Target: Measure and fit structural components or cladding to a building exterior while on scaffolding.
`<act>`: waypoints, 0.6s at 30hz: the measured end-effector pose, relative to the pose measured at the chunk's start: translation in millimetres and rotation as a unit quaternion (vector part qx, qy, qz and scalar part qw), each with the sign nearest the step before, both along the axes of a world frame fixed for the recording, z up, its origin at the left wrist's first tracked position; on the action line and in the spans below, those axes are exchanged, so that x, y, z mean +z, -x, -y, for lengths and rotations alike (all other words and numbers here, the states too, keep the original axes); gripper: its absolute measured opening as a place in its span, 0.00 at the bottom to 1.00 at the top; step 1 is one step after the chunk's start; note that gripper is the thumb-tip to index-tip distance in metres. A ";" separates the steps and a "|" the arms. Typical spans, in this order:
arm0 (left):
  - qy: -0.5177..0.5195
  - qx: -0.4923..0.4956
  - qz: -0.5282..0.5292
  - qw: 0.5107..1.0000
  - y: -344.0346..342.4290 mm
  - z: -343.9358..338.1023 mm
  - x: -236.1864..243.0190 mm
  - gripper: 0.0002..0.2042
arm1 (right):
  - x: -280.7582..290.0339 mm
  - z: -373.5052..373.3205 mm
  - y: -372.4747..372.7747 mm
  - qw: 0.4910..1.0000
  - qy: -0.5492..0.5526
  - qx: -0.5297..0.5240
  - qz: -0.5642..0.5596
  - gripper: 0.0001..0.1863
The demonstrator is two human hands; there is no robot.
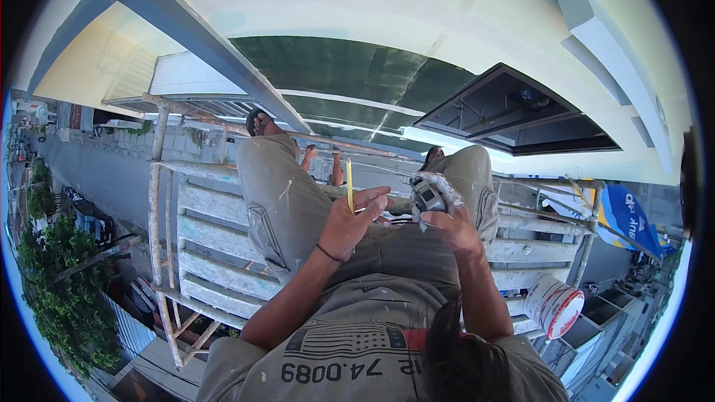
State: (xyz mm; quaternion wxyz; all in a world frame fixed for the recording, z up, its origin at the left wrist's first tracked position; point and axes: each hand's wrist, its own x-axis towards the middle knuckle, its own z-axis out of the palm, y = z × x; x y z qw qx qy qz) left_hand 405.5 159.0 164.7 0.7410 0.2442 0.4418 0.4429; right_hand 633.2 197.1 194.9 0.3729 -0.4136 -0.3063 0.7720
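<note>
My left hand (356, 217) is closed on a thin yellow strip (349, 182), which stands up from it; my thumb and forefinger point to the right. A grey boxy case (427, 195), smeared with white and bearing a small dark window, is gripped in my right hand (449, 222). It looks like a tape measure, but I cannot be certain. Thin dark lines run between the two hands. Both hands are above my lap, between my spread, paint-spotted trouser legs (279, 201).
I sit high on a scaffold of pale slats (216, 234) and poles (156, 193). Ahead are a pale wall (357, 0), a green glass panel (328, 59) and a dark open window frame (521, 115). A paint bucket (547, 301) stands right. Another person's limbs (337, 170) show below.
</note>
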 end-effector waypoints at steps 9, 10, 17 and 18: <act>-0.022 -0.119 -0.045 0.992 -23.5 -25.7 -6.1 0.19 | 5.7 -8.7 -3.4 0.873 -0.180 0.205 0.405 0.43; -0.020 -0.123 -0.018 0.992 -25.5 -25.6 -10.3 0.19 | 1.7 -5.9 -11.7 0.850 -0.201 0.205 0.441 0.45; -0.033 -0.108 0.019 0.993 -41.0 -13.8 -21.4 0.13 | 55.1 -28.7 -7.7 0.793 -0.148 0.328 0.491 0.50; -0.032 -0.141 0.029 0.989 -40.1 -17.7 -14.5 0.13 | 52.5 -27.8 -14.9 0.790 -0.148 0.332 0.493 0.50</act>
